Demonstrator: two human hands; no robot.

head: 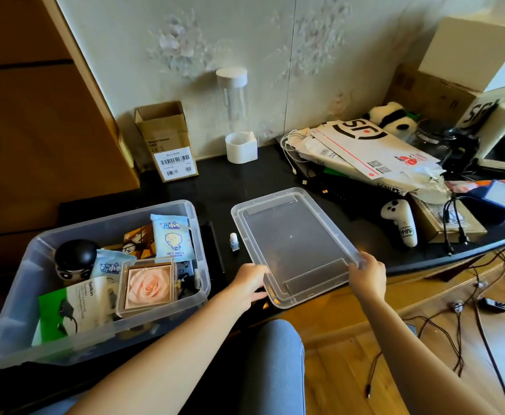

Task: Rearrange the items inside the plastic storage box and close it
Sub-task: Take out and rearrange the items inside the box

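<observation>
Gripping clear lid (293,244) at near edge: left hand (249,284) at near-left corner, right hand (368,272) at near-right, fingertips hidden beneath. Lying on black counter (215,187), beside open storage box (14,319). Holding rose case (147,287), wipes packets, partly obscured oddments.

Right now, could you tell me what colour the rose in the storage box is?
Pale peach-pink rose, head view.

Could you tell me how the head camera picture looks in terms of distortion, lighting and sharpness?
Head view: wide-angle bending curves the black desk edge and the wall lines; daylight brightens the top right, while the left wood panel sits in shadow; the clear lid held by the left hand and right hand shows soft glare; the wallpaper flowers look blurred.
</observation>
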